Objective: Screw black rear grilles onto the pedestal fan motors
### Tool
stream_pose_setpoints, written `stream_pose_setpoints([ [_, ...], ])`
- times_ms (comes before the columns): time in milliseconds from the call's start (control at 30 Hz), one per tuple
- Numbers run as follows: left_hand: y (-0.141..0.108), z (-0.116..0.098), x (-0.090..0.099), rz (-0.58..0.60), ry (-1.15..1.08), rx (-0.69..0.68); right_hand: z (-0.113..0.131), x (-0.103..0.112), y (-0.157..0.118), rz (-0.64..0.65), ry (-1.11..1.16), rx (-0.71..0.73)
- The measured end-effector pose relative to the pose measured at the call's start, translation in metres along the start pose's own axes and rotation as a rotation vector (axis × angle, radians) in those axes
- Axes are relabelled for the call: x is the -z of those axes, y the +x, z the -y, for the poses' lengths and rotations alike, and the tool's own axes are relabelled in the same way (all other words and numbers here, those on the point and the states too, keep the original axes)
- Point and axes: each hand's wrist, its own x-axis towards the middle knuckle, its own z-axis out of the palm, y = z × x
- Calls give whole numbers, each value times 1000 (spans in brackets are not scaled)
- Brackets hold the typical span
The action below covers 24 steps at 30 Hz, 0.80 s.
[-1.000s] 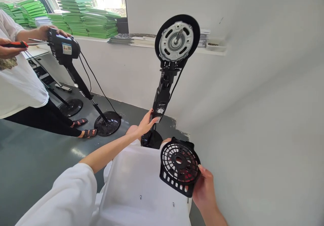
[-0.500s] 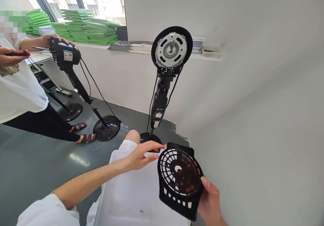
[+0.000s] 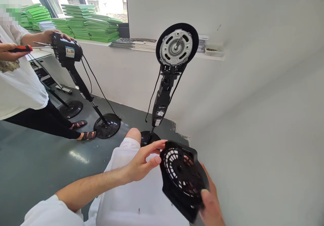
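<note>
A black plastic fan cover (image 3: 181, 172) with a round slotted grille is tilted above a white translucent lid or tray (image 3: 121, 199) on my lap. My right hand (image 3: 211, 199) grips its right edge, thumb in front and fingers behind. At its upper left edge is my left hand (image 3: 145, 162), thumb and fingers apart, the fingertips at the rim and partly hidden behind it. Two small screws lie on the white surface, one (image 3: 139, 210) left of the cover. Ahead stands a fan (image 3: 162, 108) with its silver motor face (image 3: 176, 47) and shaft bare.
At the left a person (image 3: 20, 74) holds a red-and-black screwdriver (image 3: 21, 48) at a second fan's motor (image 3: 67, 50). Green folders (image 3: 78, 23), papers and a small box (image 3: 214, 50) line the ledge. A wall rises at the right.
The cover has tilted and turned, its grille now seen more at a slant. My left fingers have closed in on its upper left edge. The view has shifted slightly.
</note>
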Motion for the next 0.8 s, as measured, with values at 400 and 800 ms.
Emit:
stream_pose_setpoints([
  [400, -10, 1, -22, -360, -448, 296, 70, -21, 5, 9, -564, 676],
  [800, -9, 7, -34, -407, -655, 266, 18, -12, 26, -40, 117, -406],
])
